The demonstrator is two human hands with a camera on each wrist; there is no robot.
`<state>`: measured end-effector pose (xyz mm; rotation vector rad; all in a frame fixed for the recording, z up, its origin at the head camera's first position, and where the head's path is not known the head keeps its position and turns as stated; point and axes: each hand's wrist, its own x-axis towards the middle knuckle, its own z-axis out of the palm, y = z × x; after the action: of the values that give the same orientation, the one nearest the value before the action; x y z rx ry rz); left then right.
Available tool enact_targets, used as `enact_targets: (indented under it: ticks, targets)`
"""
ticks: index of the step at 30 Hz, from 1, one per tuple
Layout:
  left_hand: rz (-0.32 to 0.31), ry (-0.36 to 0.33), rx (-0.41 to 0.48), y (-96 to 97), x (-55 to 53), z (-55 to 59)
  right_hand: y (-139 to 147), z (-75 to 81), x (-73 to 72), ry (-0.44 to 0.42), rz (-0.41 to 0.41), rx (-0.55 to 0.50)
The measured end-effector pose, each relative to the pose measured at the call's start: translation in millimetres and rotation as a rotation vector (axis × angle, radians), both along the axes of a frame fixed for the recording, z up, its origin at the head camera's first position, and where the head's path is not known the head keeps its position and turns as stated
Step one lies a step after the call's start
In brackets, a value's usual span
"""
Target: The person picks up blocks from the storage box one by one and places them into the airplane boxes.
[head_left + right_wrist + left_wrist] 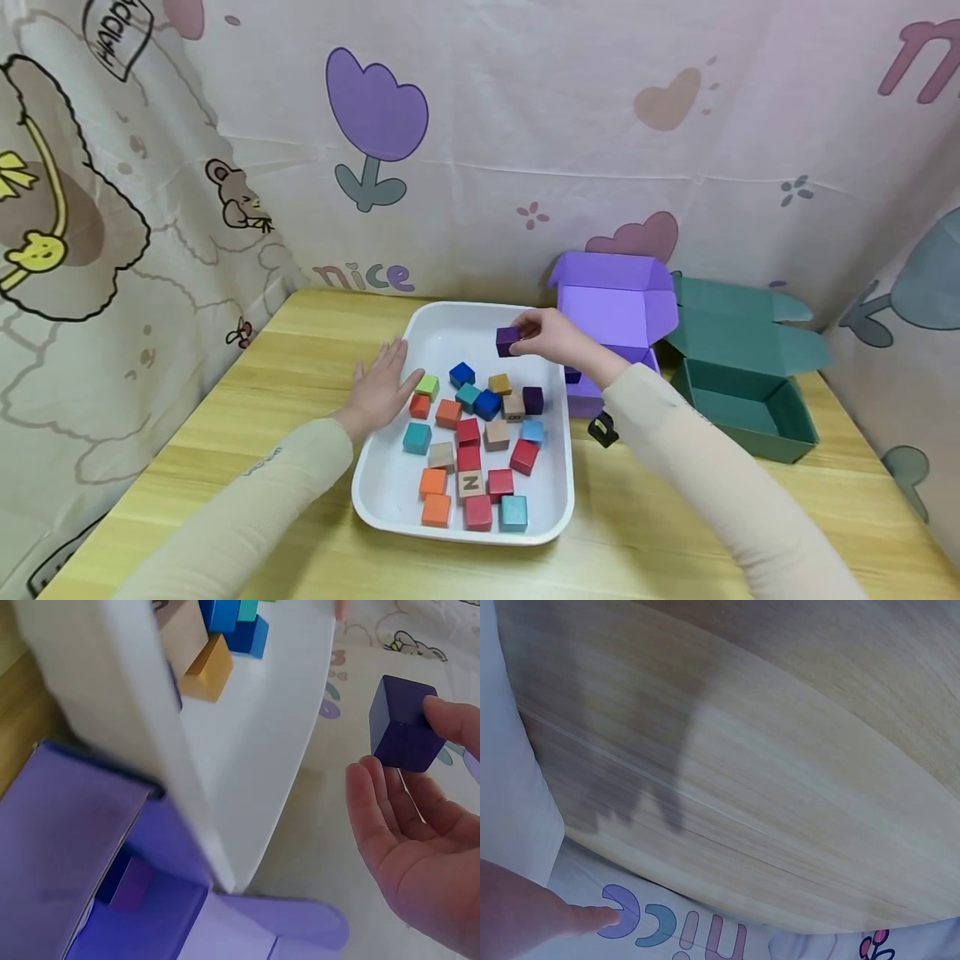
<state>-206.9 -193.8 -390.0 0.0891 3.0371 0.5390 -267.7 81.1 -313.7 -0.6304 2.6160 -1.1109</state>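
Between thumb and fingertips, my right hand (553, 335) pinches a dark purple cube (507, 342) above the far right part of the white tray (390, 504). The right wrist view shows the same cube (405, 724) held in the air, clear of the tray wall. My left hand (377, 390) rests on the tray's left rim with its fingers straight, beside a lime green cube (427, 386). Another dark purple cube (533, 400) lies in the tray. Right of the tray stands an open purple box (606, 312), and a purple cube (129, 881) lies inside it.
Many coloured and plain wooden cubes (470, 483) fill the tray's middle and near part. An open green box (746, 412) stands right of the purple one. The wooden table (637, 517) meets a patterned cloth (480, 167) behind. A black object (602, 429) shows under the right wrist.
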Motion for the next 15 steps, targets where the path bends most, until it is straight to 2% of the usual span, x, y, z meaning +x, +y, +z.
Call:
enact_targets:
  ticks: [9,15]
  targets:
    - [-0.008,0.003,0.006,-1.0,-3.8,-2.9,31.6,4.2,1.6,0.018,-0.025,0.003]
    - [-0.012,0.002,0.006,-2.0,-4.0,-3.3,58.4,-2.0,-2.5,0.039,-0.046,-0.005]
